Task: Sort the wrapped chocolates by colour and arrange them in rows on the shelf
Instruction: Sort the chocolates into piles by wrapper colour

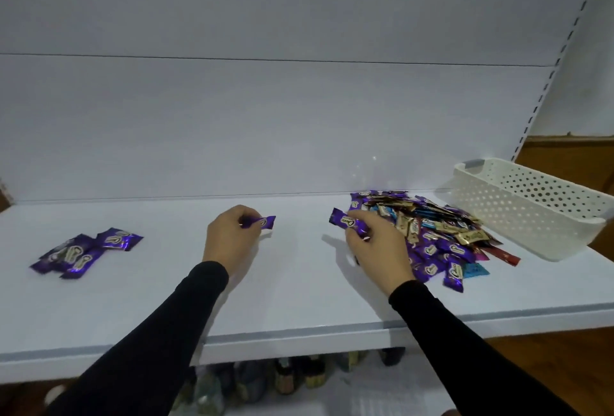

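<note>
left hand (232,236) pinching purple bar (262,222) | right hand (372,242) gripping another at mixed pile (442,232) | I'd lay both parallel beside purple group (84,252), far-left on shelf (299,299)

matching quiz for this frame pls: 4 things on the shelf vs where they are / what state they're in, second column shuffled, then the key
Things
1. white basket
2. mixed pile of chocolates
3. small purple group
4. purple chocolate sticking out to the right of its hand

Places or states
A. lying at the left end of the shelf
B. pinched in the left hand
C. standing at the far right, beside the pile
D. heaped right of centre, with the right hand at its near-left edge

Pairs: 1-C, 2-D, 3-A, 4-B
</note>
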A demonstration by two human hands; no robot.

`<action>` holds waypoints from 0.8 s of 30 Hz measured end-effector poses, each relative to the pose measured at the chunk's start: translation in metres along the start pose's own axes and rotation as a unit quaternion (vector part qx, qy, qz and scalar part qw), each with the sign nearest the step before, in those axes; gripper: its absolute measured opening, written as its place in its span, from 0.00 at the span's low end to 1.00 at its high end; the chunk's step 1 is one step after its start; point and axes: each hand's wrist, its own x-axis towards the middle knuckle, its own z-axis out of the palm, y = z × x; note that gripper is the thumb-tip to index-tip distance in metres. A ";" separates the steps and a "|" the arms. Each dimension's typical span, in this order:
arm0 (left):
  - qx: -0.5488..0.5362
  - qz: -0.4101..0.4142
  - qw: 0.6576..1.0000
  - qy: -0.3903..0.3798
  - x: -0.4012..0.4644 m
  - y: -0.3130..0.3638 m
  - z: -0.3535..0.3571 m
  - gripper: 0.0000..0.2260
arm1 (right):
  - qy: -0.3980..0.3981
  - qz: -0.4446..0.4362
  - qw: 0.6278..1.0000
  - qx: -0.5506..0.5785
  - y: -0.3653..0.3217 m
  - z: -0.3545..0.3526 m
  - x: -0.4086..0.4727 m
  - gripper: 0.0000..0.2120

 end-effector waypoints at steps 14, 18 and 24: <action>0.024 -0.094 0.966 0.239 -0.004 -0.094 -0.176 0.04 | -0.214 -0.036 0.974 0.070 -0.116 0.188 -0.002 0.04; 0.074 -0.126 0.950 0.277 -0.008 -0.119 -0.203 0.06 | -0.250 -0.054 0.965 0.056 -0.146 0.233 -0.007 0.03; 0.110 -0.136 0.945 0.276 -0.007 -0.131 -0.213 0.10 | -0.271 -0.085 0.957 0.057 -0.182 0.284 -0.015 0.04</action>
